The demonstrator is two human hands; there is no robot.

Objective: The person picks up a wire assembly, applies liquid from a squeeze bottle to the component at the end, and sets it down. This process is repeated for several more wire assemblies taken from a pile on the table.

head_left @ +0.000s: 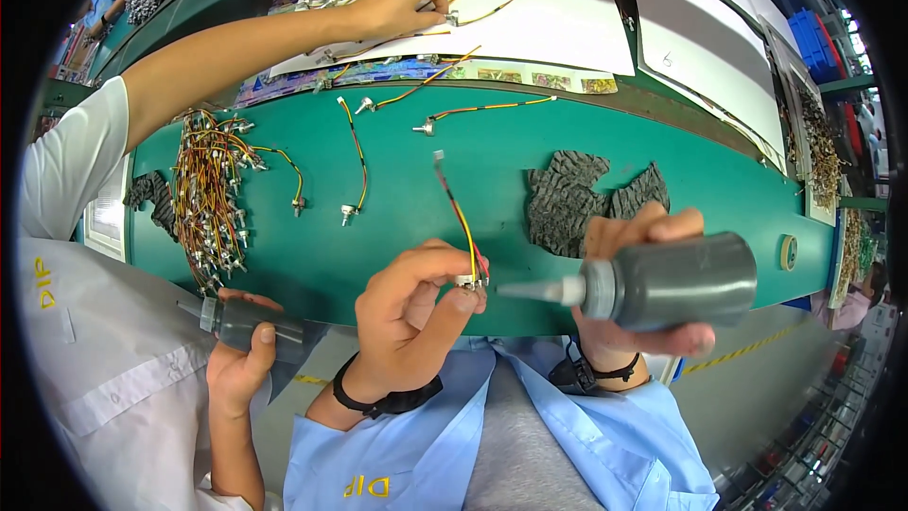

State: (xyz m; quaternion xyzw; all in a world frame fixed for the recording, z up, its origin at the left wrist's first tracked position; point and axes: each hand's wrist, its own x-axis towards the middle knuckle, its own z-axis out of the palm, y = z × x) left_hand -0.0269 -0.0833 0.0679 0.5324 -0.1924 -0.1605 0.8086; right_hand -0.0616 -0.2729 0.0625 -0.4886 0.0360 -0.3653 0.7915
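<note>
My left hand pinches a wired potentiometer between thumb and fingers. Its red, yellow and black wires rise to a small white plug. In my right hand a dark grey squeeze bottle lies on its side, and its tapered nozzle points left at the potentiometer, a small gap apart. Beyond my hands, several more such potentiometers with wires, one of them here, lie singly on the green table. A crumpled dark grey cloth is just behind my right hand.
At my left a co-worker holds a similar bottle and reaches across to parts on a white board. A heap of wired potentiometers lies on the table's left. A tape roll sits near the right end; another white board is back right.
</note>
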